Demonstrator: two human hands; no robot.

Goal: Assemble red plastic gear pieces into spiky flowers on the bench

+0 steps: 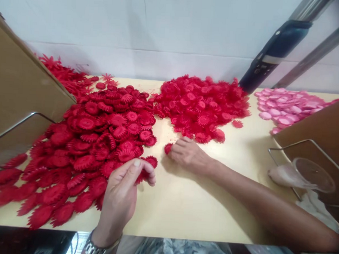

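Note:
My left hand (pixel 127 187), with a metal watch on its wrist, is closed at the front edge of a large heap of dark red toothed discs (pixel 87 124). A red toothed disc (pixel 151 162) shows between its thumb and fingers. Opposite, my right hand (pixel 188 154) is low over the table with its fingers closed on a small red piece (pixel 168 148), whose full shape the fingers hide. Just behind that hand lies a second heap of brighter red fringed discs (pixel 205 106).
Pink discs (pixel 288 106) lie at the back right. Cardboard boxes stand left (pixel 23 64) and right (pixel 318 128), with wire frames beside them. A clear plastic cup (pixel 315 174) is at right. A dark blue post (pixel 276 53) rises at the wall. Star-shaped red pieces (pixel 59 73) lie back left.

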